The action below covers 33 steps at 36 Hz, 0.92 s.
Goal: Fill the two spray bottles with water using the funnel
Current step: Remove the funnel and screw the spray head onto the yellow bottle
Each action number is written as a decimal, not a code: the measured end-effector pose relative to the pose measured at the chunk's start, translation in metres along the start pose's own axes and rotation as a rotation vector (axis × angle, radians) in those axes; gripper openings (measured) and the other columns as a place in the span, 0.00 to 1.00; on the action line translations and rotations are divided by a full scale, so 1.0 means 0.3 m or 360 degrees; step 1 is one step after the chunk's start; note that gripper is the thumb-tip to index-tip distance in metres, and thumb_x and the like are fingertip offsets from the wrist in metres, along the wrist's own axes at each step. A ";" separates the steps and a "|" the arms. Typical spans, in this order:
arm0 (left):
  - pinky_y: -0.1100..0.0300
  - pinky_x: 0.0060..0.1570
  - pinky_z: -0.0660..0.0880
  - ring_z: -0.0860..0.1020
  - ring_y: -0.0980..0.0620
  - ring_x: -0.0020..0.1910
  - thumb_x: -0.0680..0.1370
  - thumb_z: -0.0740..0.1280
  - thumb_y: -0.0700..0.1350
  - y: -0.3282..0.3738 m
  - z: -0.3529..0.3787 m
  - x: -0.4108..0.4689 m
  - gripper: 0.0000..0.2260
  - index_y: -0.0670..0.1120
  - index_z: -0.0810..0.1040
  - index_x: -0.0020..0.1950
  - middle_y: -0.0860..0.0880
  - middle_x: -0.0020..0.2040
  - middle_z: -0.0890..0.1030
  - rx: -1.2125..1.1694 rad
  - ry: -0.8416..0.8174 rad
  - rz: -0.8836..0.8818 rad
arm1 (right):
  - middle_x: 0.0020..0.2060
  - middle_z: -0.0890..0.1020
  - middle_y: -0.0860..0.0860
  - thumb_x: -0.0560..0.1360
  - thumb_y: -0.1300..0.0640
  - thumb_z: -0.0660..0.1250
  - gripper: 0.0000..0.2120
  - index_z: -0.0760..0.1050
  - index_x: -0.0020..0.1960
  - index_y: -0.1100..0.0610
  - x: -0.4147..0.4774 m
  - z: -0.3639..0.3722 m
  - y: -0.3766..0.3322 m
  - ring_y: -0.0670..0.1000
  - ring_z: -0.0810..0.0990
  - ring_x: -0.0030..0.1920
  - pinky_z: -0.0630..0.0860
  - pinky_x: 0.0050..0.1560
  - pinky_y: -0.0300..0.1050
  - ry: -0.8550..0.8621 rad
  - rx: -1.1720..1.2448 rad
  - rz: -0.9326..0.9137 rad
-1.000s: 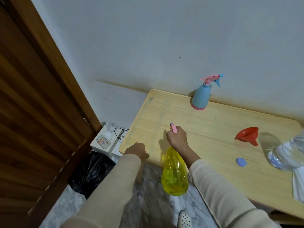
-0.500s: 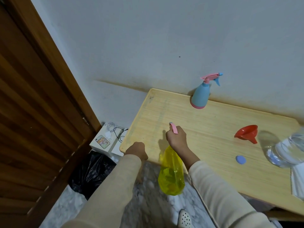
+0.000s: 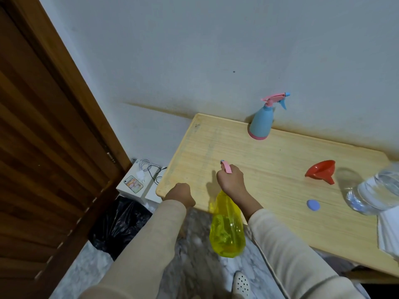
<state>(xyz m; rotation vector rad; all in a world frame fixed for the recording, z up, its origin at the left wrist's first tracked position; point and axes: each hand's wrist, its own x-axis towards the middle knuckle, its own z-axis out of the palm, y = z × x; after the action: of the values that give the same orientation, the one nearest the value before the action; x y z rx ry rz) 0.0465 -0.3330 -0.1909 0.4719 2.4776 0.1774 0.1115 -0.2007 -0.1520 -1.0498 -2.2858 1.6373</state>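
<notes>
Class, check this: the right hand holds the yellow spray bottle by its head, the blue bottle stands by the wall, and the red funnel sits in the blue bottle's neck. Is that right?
Not quite. In the head view the funnel lies on its side on the table, apart from the blue bottle, whose sprayer is still on. The right hand does hold the yellow bottle by its head.

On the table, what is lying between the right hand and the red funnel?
In the head view, nothing: only bare wooden table runs from the right hand to the red funnel. The small blue cap sits nearer, off that line.
</notes>
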 end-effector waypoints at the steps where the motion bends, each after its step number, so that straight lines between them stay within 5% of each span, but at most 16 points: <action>1: 0.60 0.27 0.62 0.65 0.52 0.27 0.74 0.68 0.41 -0.001 0.002 0.000 0.16 0.44 0.64 0.31 0.48 0.31 0.66 -0.0007 -0.0006 0.0005 | 0.36 0.69 0.53 0.67 0.60 0.58 0.18 0.74 0.54 0.65 0.000 0.001 0.001 0.50 0.64 0.32 0.60 0.29 0.42 0.0005 0.0004 0.0007; 7: 0.60 0.27 0.61 0.65 0.51 0.28 0.74 0.66 0.42 0.029 -0.016 -0.008 0.14 0.44 0.63 0.33 0.48 0.33 0.66 -0.0118 -0.0042 0.0107 | 0.35 0.69 0.55 0.69 0.66 0.60 0.03 0.67 0.43 0.62 0.005 -0.031 -0.018 0.51 0.65 0.34 0.61 0.31 0.44 0.0088 -0.0032 -0.0183; 11: 0.58 0.38 0.67 0.76 0.43 0.45 0.75 0.66 0.45 0.111 -0.082 -0.022 0.08 0.41 0.74 0.47 0.44 0.47 0.74 -0.0238 -0.0091 0.0320 | 0.43 0.75 0.61 0.69 0.64 0.62 0.10 0.70 0.48 0.68 0.029 -0.094 -0.063 0.57 0.72 0.40 0.67 0.39 0.48 0.0228 -0.0110 -0.0390; 13: 0.57 0.46 0.70 0.76 0.43 0.51 0.74 0.67 0.45 0.158 -0.118 -0.026 0.13 0.42 0.75 0.56 0.43 0.53 0.76 -0.0311 -0.0061 0.0418 | 0.43 0.75 0.61 0.66 0.59 0.60 0.15 0.70 0.48 0.68 0.047 -0.127 -0.088 0.58 0.72 0.42 0.64 0.38 0.46 0.0325 -0.0137 -0.0501; 19: 0.60 0.38 0.67 0.70 0.53 0.38 0.71 0.69 0.39 0.324 -0.208 -0.028 0.07 0.47 0.74 0.45 0.52 0.41 0.72 -0.0662 -0.0164 0.0764 | 0.41 0.68 0.57 0.68 0.67 0.64 0.09 0.67 0.47 0.65 0.129 -0.227 -0.152 0.54 0.67 0.41 0.57 0.35 0.40 0.0620 -0.0207 -0.0703; 26: 0.51 0.54 0.75 0.76 0.48 0.55 0.58 0.79 0.55 0.558 -0.160 0.038 0.34 0.48 0.69 0.59 0.48 0.56 0.77 -0.0823 0.0052 0.0830 | 0.47 0.71 0.60 0.67 0.62 0.68 0.17 0.67 0.51 0.65 0.267 -0.343 -0.144 0.60 0.71 0.49 0.69 0.45 0.51 0.1009 -0.0244 -0.0553; 30: 0.50 0.52 0.75 0.77 0.43 0.54 0.64 0.75 0.51 0.713 -0.141 0.118 0.24 0.47 0.73 0.55 0.45 0.53 0.79 -0.0831 0.0250 0.0744 | 0.51 0.71 0.60 0.67 0.58 0.71 0.23 0.65 0.55 0.66 0.354 -0.450 -0.132 0.60 0.69 0.54 0.60 0.49 0.42 0.1132 -0.0226 -0.0493; 33: 0.57 0.47 0.75 0.79 0.50 0.49 0.63 0.77 0.50 0.816 -0.160 0.199 0.22 0.50 0.76 0.54 0.52 0.48 0.81 -0.0943 0.0155 0.0827 | 0.52 0.69 0.58 0.63 0.53 0.76 0.31 0.66 0.58 0.65 0.439 -0.561 -0.105 0.58 0.67 0.56 0.63 0.54 0.45 0.0981 -0.0332 -0.0500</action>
<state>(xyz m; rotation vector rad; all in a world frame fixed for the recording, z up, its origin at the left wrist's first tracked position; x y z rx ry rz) 0.0449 -0.0845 -0.1274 0.8364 2.1887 1.1223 0.0806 0.0050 -0.0935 -0.9898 -2.0763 0.8204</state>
